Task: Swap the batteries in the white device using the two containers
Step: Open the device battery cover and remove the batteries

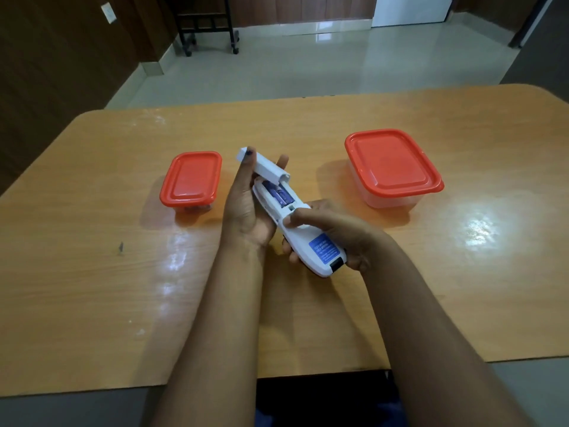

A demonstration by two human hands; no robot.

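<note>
Even, fairly bright indoor light from above leaves white glare patches on the glossy table, strongest at the right and along a streak left of centre. The tiled floor beyond mirrors a bright doorway. Soft shadows sit under the small container and the large container. Wide-angle distortion bows the table edges, corners darken, and the label on the white device is perhaps too soft to read
</note>
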